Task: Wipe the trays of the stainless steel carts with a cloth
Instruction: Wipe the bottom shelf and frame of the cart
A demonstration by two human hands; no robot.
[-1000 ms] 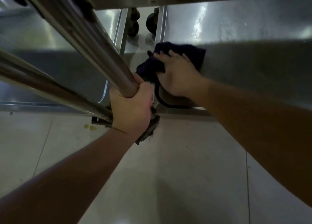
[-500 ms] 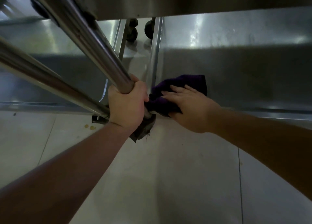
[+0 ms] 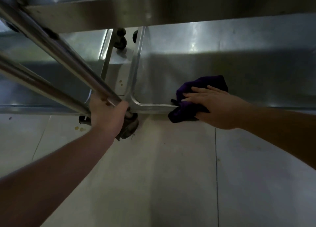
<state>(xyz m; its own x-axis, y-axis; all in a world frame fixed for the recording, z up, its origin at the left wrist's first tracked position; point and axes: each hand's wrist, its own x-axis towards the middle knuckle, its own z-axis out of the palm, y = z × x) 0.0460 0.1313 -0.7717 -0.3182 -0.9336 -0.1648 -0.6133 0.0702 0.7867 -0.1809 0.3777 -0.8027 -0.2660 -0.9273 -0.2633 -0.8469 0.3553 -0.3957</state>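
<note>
Since half-second-earlier frame, dark purple soft cloth (image 3: 201, 89) slid rightward along near rim of lower stainless steel cart tray (image 3: 222, 59), away from corner. Cloth pressed flat under right hand (image 3: 217, 105), fingers straight. Left hand (image 3: 109, 113) wrapped round shiny steel upright tube (image 3: 68, 55). Cloth judged light, limp; best bunched under palm.

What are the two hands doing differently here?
The left hand is curled round the cart post, gripping it; the right hand lies flat with straight fingers, pressing the purple cloth. The left hand sits at the tray's corner, outside it; the right hand rests over its front rim, the cloth hanging partly over the edge. Both are bare and touch the same cart.
</note>
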